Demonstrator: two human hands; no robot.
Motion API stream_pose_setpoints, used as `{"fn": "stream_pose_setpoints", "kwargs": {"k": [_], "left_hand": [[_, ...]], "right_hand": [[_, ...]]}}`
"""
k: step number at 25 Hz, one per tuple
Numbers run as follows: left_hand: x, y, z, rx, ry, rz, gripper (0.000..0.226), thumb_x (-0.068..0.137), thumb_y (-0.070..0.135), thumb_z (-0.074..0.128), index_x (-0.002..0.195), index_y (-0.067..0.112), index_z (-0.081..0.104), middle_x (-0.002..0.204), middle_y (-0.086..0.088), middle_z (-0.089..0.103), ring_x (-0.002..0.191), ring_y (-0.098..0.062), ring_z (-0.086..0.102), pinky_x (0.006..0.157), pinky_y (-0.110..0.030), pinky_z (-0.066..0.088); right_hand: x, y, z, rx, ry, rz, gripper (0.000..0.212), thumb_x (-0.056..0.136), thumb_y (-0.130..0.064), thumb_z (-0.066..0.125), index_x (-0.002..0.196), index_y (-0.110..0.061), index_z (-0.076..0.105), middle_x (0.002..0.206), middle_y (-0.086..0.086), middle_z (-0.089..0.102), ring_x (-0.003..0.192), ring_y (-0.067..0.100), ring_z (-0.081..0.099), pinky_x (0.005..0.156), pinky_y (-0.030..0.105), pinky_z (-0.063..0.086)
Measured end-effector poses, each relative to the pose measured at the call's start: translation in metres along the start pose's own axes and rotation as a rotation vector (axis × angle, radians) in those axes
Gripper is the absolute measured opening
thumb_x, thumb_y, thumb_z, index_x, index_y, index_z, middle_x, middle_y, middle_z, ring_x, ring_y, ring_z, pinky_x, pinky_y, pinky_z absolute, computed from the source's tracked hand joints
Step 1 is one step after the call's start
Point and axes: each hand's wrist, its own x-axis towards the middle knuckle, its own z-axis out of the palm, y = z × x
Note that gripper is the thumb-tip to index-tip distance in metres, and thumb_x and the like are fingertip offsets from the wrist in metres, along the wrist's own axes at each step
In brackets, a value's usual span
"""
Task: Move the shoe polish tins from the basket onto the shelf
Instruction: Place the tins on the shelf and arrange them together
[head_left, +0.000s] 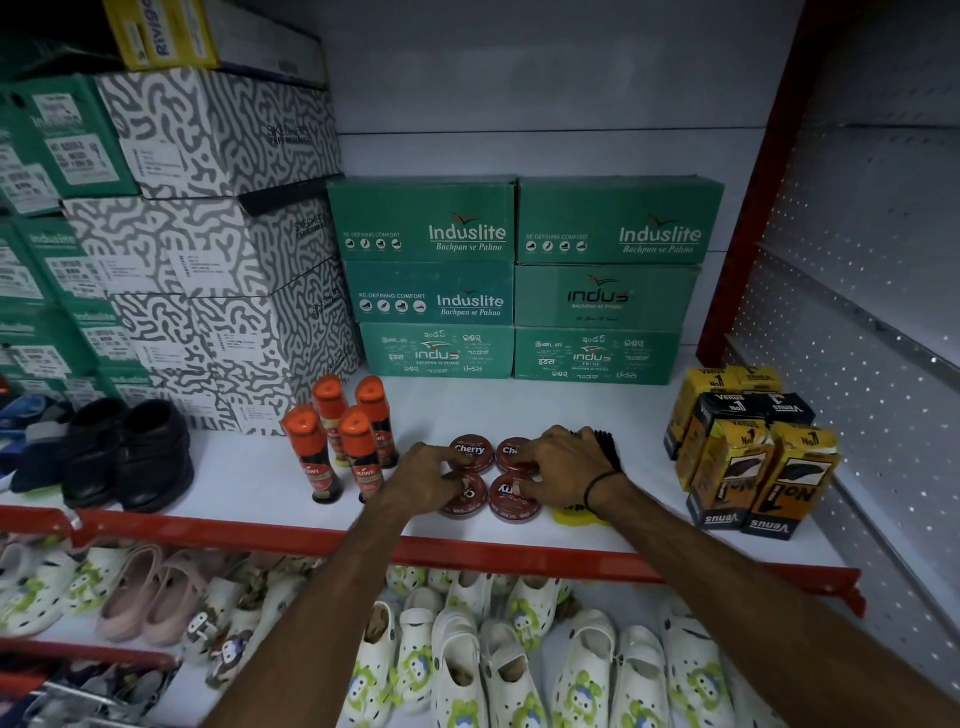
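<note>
Several round dark-red shoe polish tins sit in a tight square on the white shelf. The back left tin shows the word Cherry, and the back right tin is partly covered. My left hand rests its fingers on the front left tin. Fingers of my right hand lie over the front right tin and reach the back right one. No basket is in view.
Orange-capped polish bottles stand left of the tins, black shoes further left. A black brush and yellow boxes lie to the right. Green shoe boxes stack behind. Below the red shelf edge are white clogs.
</note>
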Motion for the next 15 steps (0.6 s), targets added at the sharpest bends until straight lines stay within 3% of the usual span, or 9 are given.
{"fn": "stream_pose_setpoints", "kwargs": {"k": [11,13,15], "left_hand": [[0.0,0.004,0.0,0.068,-0.006,-0.032,0.041,0.086,0.012,0.07,0.127,0.015,0.067,0.133,-0.016,0.065,0.12,-0.029,0.063,0.106,-0.038,0.05],[-0.002,0.008,0.002,0.118,0.003,-0.047,0.048,0.086,0.012,0.067,0.133,0.019,0.062,0.139,-0.019,0.057,0.13,-0.035,0.053,0.112,-0.043,0.044],[-0.009,0.018,0.007,0.157,0.077,-0.042,0.059,0.087,0.017,0.065,0.144,0.024,0.048,0.155,-0.021,0.035,0.141,-0.04,0.038,0.118,-0.048,0.036]], "right_hand": [[-0.001,0.002,0.002,0.018,0.013,-0.017,0.049,0.093,-0.055,0.062,0.139,-0.038,0.06,0.133,0.0,0.069,0.13,0.027,0.053,0.104,0.049,0.042],[-0.003,0.005,-0.002,0.086,0.006,-0.018,0.054,0.092,-0.055,0.065,0.143,-0.04,0.056,0.139,0.001,0.065,0.134,0.028,0.052,0.106,0.047,0.044],[-0.01,0.013,-0.01,0.201,0.033,0.029,0.062,0.091,-0.053,0.068,0.148,-0.037,0.051,0.155,-0.001,0.053,0.144,0.026,0.045,0.115,0.047,0.04]]}}
